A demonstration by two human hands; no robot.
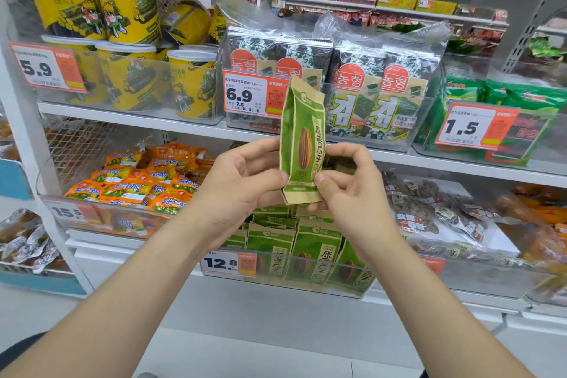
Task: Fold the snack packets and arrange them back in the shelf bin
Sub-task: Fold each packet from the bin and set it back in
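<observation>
A green and tan sunflower-seed packet (302,141) stands upright in front of the shelves, its sides folded in so it looks narrow. My left hand (242,175) pinches its lower left edge between thumb and fingers. My right hand (349,184) pinches the lower right edge the same way. Directly below, a clear shelf bin (346,287) holds several matching green packets (316,252) standing in rows, behind a 12.8 price tag (228,262).
Left of the bin lies a bin of orange snack packs (138,181); right of it, clear bags of dark snacks (435,218). The shelf above carries yellow tubs (129,3), seaweed packs (359,86) and green bags (521,98). White floor lies below.
</observation>
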